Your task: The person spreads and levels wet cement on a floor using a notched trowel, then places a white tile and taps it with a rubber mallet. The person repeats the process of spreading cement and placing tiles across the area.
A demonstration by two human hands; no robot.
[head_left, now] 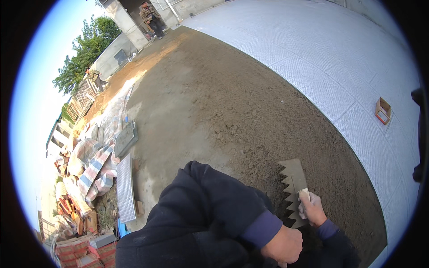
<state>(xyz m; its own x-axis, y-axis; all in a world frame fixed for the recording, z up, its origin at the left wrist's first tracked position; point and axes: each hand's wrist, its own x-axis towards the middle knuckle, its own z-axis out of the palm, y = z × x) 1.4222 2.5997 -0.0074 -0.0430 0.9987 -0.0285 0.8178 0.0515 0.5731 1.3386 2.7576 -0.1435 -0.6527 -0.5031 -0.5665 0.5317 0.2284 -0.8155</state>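
Note:
My right hand [313,209] is closed around the pale handle of a notched trowel [295,183]. The trowel's flat metal blade has large teeth along its left edge, and it lies over the rough brown mortar bed [250,120]. Lower down, my left hand [283,245] is closed, knuckles outward, its fingers curled under and hidden. I cannot make out what, if anything, it holds. Its dark sleeve with a purple cuff crosses the lower middle of the view.
Pale ribbed tiles [286,40] border the mortar on the right, with a small open cardboard box [383,110] on them. At left lie a gridded panel [126,188], a grey-green tub [126,139] and striped sheeting [96,172]. A person [152,18] stands at the far doorway.

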